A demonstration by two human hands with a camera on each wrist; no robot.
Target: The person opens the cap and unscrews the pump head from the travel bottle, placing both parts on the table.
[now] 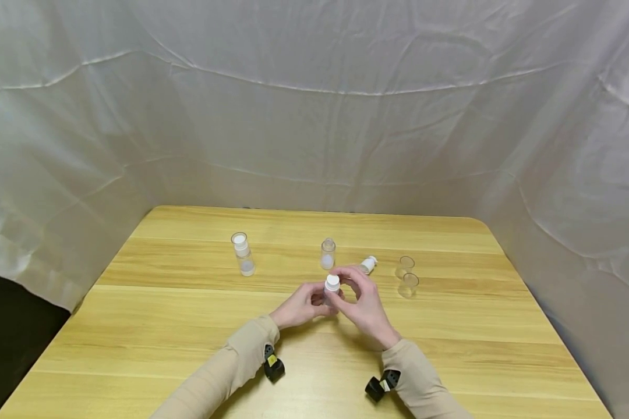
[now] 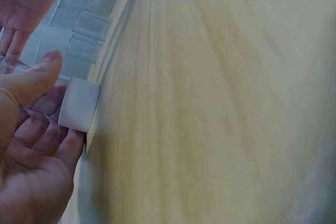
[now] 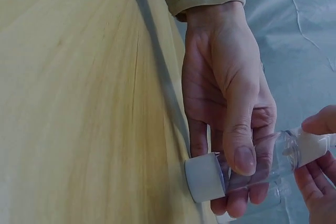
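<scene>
A small clear bottle (image 3: 239, 179) with a white top (image 1: 332, 282) stands upright between both hands, close above the table. Its white base (image 2: 81, 104) points down to the wood. My left hand (image 1: 304, 305) grips the clear body low down, thumb in front and fingers behind. From above, my right hand (image 1: 364, 302) pinches the white collar (image 3: 311, 148) between thumb and fingers. Just beyond the hands stands another clear bottle (image 1: 328, 254) with a bare neck. A white pump head (image 1: 368, 265) lies behind the right hand, which hides part of it.
At the left of the table stands a clear bottle (image 1: 245, 265) with a white top under a transparent cover. Two clear caps (image 1: 409, 284) stand to the right of the hands. The wooden table (image 1: 136, 326) ends at pale hanging cloth (image 1: 304, 134) behind and on both sides.
</scene>
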